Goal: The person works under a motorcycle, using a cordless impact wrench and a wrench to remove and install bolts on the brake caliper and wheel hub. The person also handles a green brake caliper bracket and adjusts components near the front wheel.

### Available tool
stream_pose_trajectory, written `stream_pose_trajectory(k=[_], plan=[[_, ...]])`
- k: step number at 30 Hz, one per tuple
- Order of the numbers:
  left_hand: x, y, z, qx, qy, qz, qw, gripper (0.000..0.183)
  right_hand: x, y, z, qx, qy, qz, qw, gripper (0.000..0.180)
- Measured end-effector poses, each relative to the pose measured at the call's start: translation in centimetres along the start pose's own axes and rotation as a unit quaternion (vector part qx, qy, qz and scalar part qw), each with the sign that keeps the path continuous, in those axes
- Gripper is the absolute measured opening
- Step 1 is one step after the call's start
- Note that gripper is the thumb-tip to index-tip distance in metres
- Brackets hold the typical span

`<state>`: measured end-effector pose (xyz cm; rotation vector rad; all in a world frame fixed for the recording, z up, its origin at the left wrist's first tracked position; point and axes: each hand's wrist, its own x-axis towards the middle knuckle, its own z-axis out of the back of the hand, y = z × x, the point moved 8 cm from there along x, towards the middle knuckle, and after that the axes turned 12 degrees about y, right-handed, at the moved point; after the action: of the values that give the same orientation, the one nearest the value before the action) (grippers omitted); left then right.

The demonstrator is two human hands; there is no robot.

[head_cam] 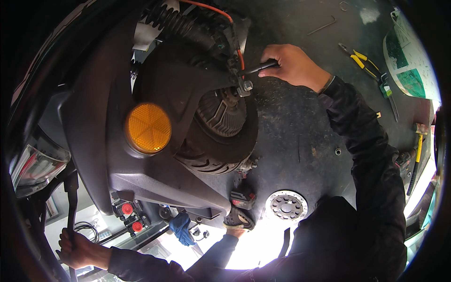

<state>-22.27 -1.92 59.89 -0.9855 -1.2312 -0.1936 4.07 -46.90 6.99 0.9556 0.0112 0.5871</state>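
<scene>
My right hand [290, 67] grips a black rod-like tool [259, 67], whose far end meets the metal bracket beside a scooter's rear wheel [215, 155]. Just below the tool, a hex bolt head [248, 85] sits on that bracket. An orange cable [240, 58] runs down to the same spot. The finned hub [225, 116] shows inside the black tyre. Far to the lower left, my left hand [79, 248] is wrapped around a black metal bar [72, 201] of the vehicle. The dark plastic bodywork [141, 176] between my hands carries a round amber reflector [148, 128].
A slotted metal disc [287, 206] lies by my knee, near a cordless power tool [243, 200] and my shoe [239, 218]. Yellow-handled pliers [359, 61], a hex key [322, 25], a metal nut [338, 151] and a hammer [418, 148] lie rightward. A white-green container [401, 60] stands there.
</scene>
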Motion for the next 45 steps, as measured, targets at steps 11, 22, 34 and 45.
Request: stream_pose_trajectory(k=[11, 22, 34, 45], plan=[[-0.4, 0.0, -0.4, -0.005, -0.008, -0.004, 1.0, 0.039, 1.8, -0.2, -1.0, -0.096, 0.089, 0.05, 0.99, 0.04], [0.0, 0.3, 0.1, -0.05, 0.008, -0.007, 0.999, 0.039, 3.0, 0.5, 0.4, -0.076, 0.08, 0.06, 0.992, 0.039], [0.0, 0.3, 0.0, -0.047, 0.009, 0.003, 0.999, 0.038, 3.1, 0.0, -1.4, -0.032, 0.193, 0.045, 0.98, 0.05], [-0.6, 0.2, -0.7, -0.041, 0.017, -0.01, 0.999, 0.039, 3.3, 0.9, -0.1, -0.141, 0.087, 0.062, 0.984, 0.043]])
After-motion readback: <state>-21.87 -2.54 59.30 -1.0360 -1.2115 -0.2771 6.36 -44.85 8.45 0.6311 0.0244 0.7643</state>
